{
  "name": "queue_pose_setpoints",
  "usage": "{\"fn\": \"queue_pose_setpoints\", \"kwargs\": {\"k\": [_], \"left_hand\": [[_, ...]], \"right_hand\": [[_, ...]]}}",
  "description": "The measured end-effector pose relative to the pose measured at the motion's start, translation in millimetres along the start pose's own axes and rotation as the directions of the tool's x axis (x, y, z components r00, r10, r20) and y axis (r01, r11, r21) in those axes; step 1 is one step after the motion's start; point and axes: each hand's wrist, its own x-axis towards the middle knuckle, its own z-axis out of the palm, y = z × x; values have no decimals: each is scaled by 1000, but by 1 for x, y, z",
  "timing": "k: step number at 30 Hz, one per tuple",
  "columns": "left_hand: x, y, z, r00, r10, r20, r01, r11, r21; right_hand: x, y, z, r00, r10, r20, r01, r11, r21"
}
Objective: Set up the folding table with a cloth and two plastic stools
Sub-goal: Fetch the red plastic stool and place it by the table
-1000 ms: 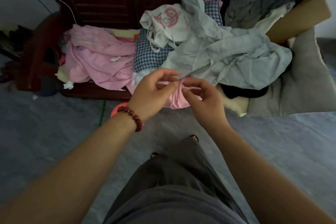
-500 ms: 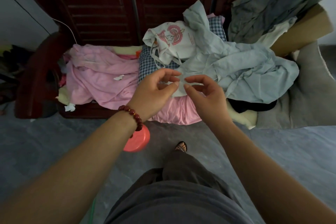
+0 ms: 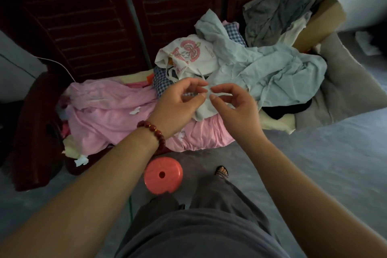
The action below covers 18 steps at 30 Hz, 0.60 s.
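My left hand, with a red bead bracelet on its wrist, and my right hand hover fingertip to fingertip above a heap of cloths. Their fingers are curled and slightly apart, and I see nothing gripped between them. Right behind them lies a crumpled pale blue cloth, with a pink cloth spread to the left. A round coral plastic stool stands on the floor below my left forearm. No folding table or second stool is in view.
The heap rests on a dark wooden bench with a slatted back. It also holds a white printed bag and a checked cloth, with a grey blanket at the right. My sandalled foot stands on the grey floor.
The view has shifted, so the heap sits lower in frame and the coral stool has come fully into sight. Both hands keep the same fingertip-to-fingertip pose.
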Motion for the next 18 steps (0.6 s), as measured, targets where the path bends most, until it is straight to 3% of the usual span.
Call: {"fn": "queue_pose_setpoints", "kwargs": {"k": [11,18], "left_hand": [[-68,-24,-66,970,68,232,-77,997,30],[-97,-28,-55,954,76,289,-78,997,-3]], "right_hand": [[-95,-8,79,966,-10,-258,30,997,75],[-138,-1,75,954,21,-298,0,998,69]]}}
